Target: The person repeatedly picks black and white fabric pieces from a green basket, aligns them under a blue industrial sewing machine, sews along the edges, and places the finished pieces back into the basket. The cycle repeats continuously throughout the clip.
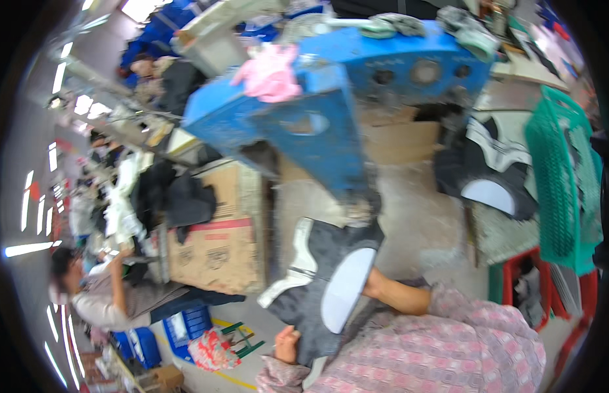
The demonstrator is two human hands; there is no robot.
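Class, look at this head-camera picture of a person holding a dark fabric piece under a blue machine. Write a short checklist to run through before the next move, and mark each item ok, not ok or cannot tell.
1. Left hand grips the near edge of the dark fabric piece: ok.
2. Right hand on the piece: cannot tell; the fabric's white oval patch hides it, only the forearm shows.
3. Far end of the piece reaches under the blue machine: ok, though the contact point is blurred.
4. Piece lies flat, without folds: cannot tell, the picture is blurred.
5. Further cut pieces stacked to the right beside the green basket: ok.
6. Pink cloth rests on top of the machine, apart from the piece: ok.
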